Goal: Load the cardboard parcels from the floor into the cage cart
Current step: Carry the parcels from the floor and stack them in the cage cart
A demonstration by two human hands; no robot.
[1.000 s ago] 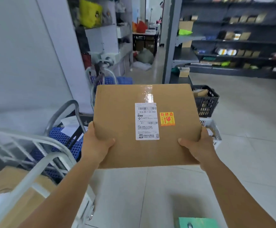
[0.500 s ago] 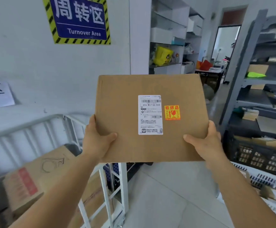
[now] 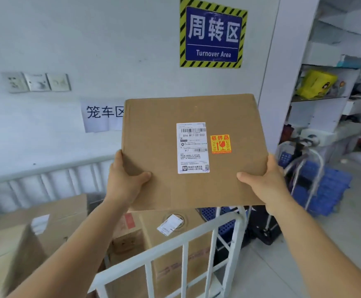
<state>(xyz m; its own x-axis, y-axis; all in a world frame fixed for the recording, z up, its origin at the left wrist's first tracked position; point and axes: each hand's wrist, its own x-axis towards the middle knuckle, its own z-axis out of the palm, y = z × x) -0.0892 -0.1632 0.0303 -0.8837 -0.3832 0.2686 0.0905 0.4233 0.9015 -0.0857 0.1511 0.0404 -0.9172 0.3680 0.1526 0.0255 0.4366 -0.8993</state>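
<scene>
Since the prior frame, view and parcel have swung further over the cage cart (image 3: 171,241), whose white rail now lies at 6 o'clock. Inside it, at 7 o'clock, stand several loaded boxes (image 3: 175,254). Carried cardboard parcel (image 3: 194,151) held aloft at centre, not yet deposited. Left hand (image 3: 124,179) and right hand (image 3: 263,181) grip its lower corners, thumbs on top. Floor stock remaining: not visible.

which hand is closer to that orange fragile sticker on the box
Right. The right hand grips the cardboard parcel's near right edge, just below and right of the orange sticker. The left hand grips the near left edge, beyond the white label.
</scene>
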